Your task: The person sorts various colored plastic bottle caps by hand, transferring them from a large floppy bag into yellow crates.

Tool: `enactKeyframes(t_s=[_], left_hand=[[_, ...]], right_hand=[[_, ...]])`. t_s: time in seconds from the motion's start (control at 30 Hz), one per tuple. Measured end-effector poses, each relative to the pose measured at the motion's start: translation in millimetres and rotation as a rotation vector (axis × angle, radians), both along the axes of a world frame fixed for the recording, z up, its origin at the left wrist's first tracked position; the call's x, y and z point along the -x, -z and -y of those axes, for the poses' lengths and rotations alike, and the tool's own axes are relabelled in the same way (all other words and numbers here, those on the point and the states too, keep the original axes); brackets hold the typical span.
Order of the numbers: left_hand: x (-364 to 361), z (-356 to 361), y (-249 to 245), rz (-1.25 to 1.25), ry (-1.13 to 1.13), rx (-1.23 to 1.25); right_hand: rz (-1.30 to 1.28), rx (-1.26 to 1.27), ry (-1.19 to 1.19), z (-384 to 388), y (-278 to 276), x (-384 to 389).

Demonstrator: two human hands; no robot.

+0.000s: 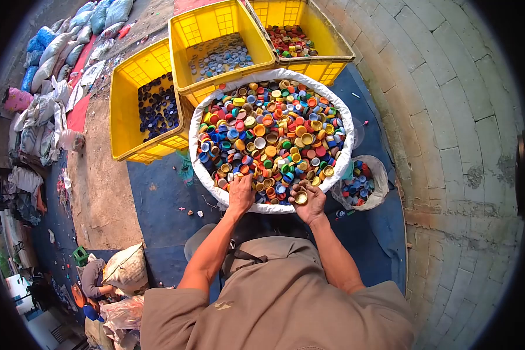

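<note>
A round white-rimmed sack (351, 125) stands in front of me, full of loose bottle caps (271, 150) in many colours. My right hand (310, 205) is at its near rim, palm turned up, with a gold-coloured bottle cap (301, 198) held in its fingers. To its left, my left hand (241, 193) reaches over the same rim. Its fingers are bent together down onto the caps, and the fingertips are hidden, so what they grip cannot be made out.
Beyond the sack stand yellow crates with dark blue caps (157, 108), pale blue caps (220, 57) and red caps (290, 41). A smaller bag (382, 185) of mostly blue caps sits at right. A person (93, 279) is beside a stuffed sack (126, 269) at lower left. A wall (449, 134) borders the right.
</note>
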State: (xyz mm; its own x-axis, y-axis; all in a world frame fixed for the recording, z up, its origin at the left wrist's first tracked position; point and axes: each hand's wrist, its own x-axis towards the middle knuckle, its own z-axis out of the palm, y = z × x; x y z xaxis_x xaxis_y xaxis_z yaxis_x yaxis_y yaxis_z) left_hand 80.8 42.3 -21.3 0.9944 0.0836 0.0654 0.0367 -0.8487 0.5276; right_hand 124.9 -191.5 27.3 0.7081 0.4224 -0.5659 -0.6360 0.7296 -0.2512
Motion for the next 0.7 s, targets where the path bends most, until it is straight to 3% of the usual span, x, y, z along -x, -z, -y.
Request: enactKeyframes(t_s=[0.2,0.3,0.33,0.47,0.5,0.57,0.67,0.7], left_hand=[[1,-1,-3,0.026,-0.051,0.059],[1,-5,-1,0.067,-0.113,0.216],[1,-4,-1,0.061,-0.178,0.404],[4,-6,-17,-0.123,-0.541,1.748],[7,-11,-25,-0.172,-0.539,1.921],[11,-11,-25,-0.148,-0.562,2.103],[17,-7,-29,-0.186,-0.684,2.084],[19,-6,-28,-0.209,-0.732,2.062]], right_hand=[[-0.007,-0.001,-0.022,-2,3,-8],[-0.02,0.055,-0.018,-5,3,-11],[-0.026,0.081,-0.014,-5,3,-13],[0.219,0.794,-0.217,-1,10,-44],[0.331,0.973,-0.151,-3,24,-54],[0.68,1.359,-0.107,1,37,-81],[0.9,1.712,-0.104,-4,19,-115],[0.875,1.646,-0.176,-7,4,-122]])
